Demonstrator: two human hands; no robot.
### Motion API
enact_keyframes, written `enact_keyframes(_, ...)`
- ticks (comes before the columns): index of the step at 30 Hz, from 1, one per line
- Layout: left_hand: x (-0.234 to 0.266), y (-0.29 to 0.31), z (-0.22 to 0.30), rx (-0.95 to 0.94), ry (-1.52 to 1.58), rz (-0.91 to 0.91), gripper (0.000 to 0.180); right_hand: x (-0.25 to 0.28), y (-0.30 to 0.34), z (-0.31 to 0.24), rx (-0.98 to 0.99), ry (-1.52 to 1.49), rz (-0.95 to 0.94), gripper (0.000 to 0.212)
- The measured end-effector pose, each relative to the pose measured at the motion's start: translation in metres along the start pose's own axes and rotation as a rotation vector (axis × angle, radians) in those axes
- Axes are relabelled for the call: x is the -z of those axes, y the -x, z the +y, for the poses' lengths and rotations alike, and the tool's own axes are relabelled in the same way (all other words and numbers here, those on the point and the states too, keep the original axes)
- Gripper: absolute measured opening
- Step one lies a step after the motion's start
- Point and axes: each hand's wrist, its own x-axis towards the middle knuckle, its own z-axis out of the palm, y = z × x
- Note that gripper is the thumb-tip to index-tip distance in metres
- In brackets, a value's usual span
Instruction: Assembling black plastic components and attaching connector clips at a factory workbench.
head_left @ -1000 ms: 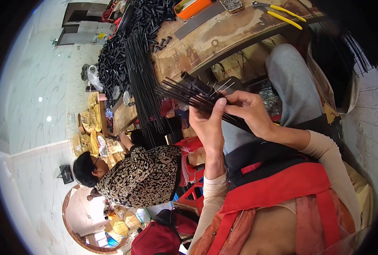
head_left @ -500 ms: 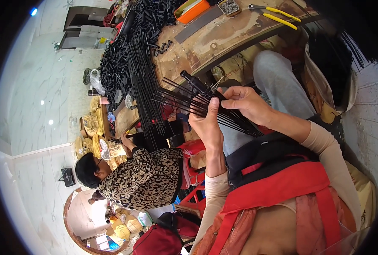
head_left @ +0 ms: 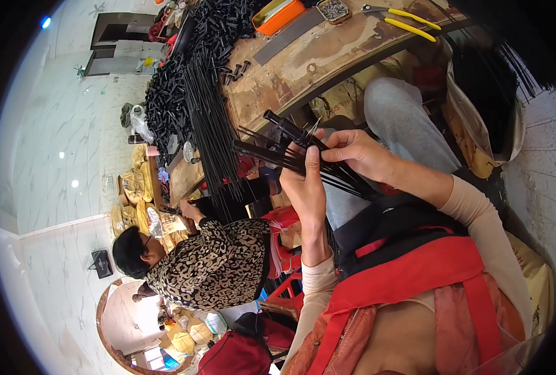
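My left hand (head_left: pixel 306 187) grips a bundle of thin black rods (head_left: pixel 262 152) in front of my chest; the rods fan out to the left and run down to the right past my knee. My right hand (head_left: pixel 356 153) pinches the same bundle from the right, fingers closed on the rods near a thicker black piece (head_left: pixel 284 127) at the top of the bundle. Both hands touch each other around the rods.
A worn wooden workbench (head_left: pixel 328 56) carries a long heap of black rods (head_left: pixel 212 119), small black parts (head_left: pixel 165 106), an orange tray (head_left: pixel 279 14) and yellow-handled pliers (head_left: pixel 409 22). A person in a spotted top (head_left: pixel 218 265) sits at left. A bag (head_left: pixel 478 125) holds more rods.
The bundle and both hands have shifted slightly; my right fingers have slid along the rods toward the bundle's upper end. The person at left has leaned a little.
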Motion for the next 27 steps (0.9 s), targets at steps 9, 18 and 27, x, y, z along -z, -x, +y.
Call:
enact_keyframes(9, -0.001, 0.004, -0.002, 0.104, 0.059, 0.110, 0.023, -0.024, 0.019, 0.009, 0.230, 0.263, 0.092, 0.005)
enact_keyframes(18, 0.006, 0.003, -0.018, 0.158, 0.235, 0.088, 0.020, -0.004, 0.014, 0.015, 0.199, 0.161, 0.052, 0.006)
enact_keyframes(27, -0.006, 0.008, -0.014, 0.089, 0.100, 0.146, 0.013, 0.010, 0.008, 0.018, 0.112, 0.009, 0.049, 0.012)
